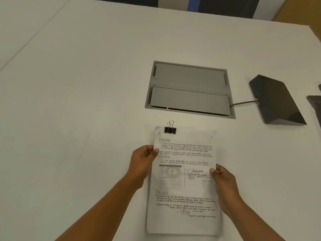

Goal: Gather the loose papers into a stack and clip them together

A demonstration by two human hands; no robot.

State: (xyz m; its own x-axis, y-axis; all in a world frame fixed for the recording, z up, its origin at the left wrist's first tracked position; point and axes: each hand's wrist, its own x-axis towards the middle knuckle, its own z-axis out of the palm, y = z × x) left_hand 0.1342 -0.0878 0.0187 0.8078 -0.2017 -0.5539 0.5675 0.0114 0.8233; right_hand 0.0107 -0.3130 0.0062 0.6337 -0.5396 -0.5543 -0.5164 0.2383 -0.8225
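**Layout of the table**

A stack of papers (184,181) is placed in the lower centre of the frame, on the table (78,101). A clip (170,129) is fixed on the stack's top edge, towards its left corner. The left edge of the stack is held by the left hand (143,161), the right edge by the right hand (224,185), lower in the frame. Directly above the stack, at mid-frame, a cable hatch (190,89) is set into the table. To its right, near the right edge of the frame, a wedge-shaped box (276,100) is found, joined to the hatch by a cable (243,102). Chairs (225,4) are seen beyond the table's far edge, along the top of the frame.
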